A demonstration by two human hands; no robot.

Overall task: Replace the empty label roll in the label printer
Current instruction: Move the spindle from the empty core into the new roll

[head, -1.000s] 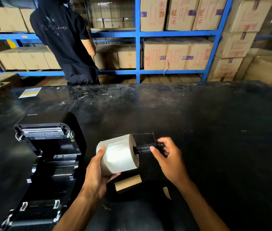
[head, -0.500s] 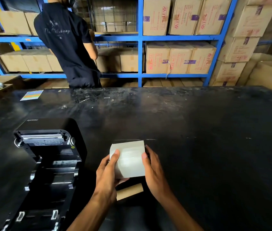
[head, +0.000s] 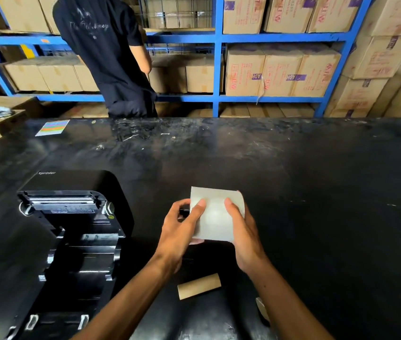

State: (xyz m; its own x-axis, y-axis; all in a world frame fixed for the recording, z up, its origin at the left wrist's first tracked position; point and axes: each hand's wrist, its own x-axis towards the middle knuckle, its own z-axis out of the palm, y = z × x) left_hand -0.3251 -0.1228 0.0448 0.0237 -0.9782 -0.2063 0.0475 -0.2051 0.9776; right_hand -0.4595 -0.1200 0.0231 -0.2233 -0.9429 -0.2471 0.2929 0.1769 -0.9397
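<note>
Both hands hold a white label roll (head: 215, 214) above the black table (head: 317, 192). My left hand (head: 179, 231) grips its left end, where a bit of the black spindle (head: 184, 211) sticks out. My right hand (head: 242, 231) grips the right end, thumb on top. The black label printer (head: 71, 217) stands open at the left with its roll bay bare. An empty brown cardboard core (head: 199, 286) lies on the table under my wrists.
A person in dark clothes (head: 106, 57) stands beyond the table's far edge before blue shelves (head: 217, 69) stacked with cartons. A coloured sheet (head: 52, 127) lies at the far left of the table. A small paper scrap (head: 261, 307) lies near my right forearm.
My right hand pushed the black spindle into the roll, then moved onto the roll's right end. The roll turned and shifted a little to the right, with both hands on it.
</note>
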